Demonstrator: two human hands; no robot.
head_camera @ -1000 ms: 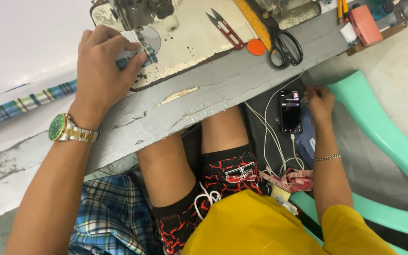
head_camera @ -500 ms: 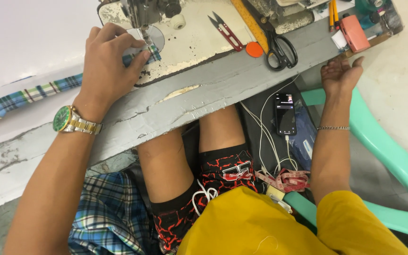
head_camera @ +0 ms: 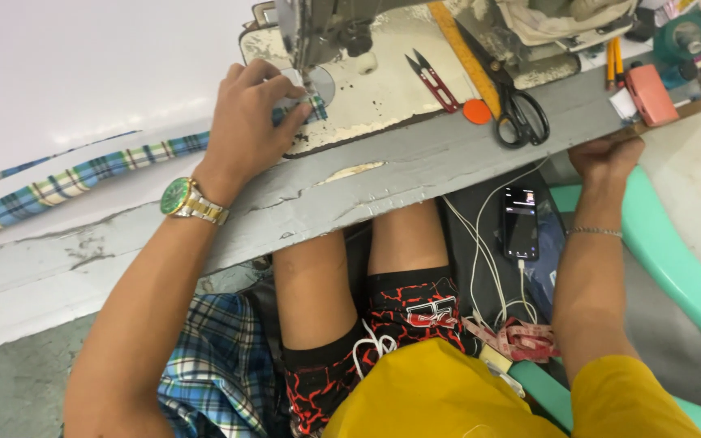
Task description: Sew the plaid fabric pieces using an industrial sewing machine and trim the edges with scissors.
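Observation:
My left hand (head_camera: 251, 122) presses a narrow blue plaid fabric strip (head_camera: 83, 177) flat on the sewing machine bed (head_camera: 375, 89), fingertips right beside the needle area (head_camera: 311, 81). The strip trails off to the left across the white table. A green-faced gold wristwatch (head_camera: 184, 200) sits on that wrist. My right hand (head_camera: 606, 154) grips the underside of the grey table edge (head_camera: 448, 174) at the right, just below a pink box. A thin bracelet (head_camera: 594, 232) circles that wrist.
Black scissors (head_camera: 521, 113), red thread snips (head_camera: 432, 79), a yellow ruler (head_camera: 464, 49), an orange disc (head_camera: 477, 111) and a pink box (head_camera: 651, 93) lie on the table. A phone (head_camera: 520, 222) with white cables rests by my knee. A teal chair (head_camera: 675, 268) stands right.
My right hand left the phone on the seat and rose to the table's underside edge. The left hand stayed on the plaid strip by the needle.

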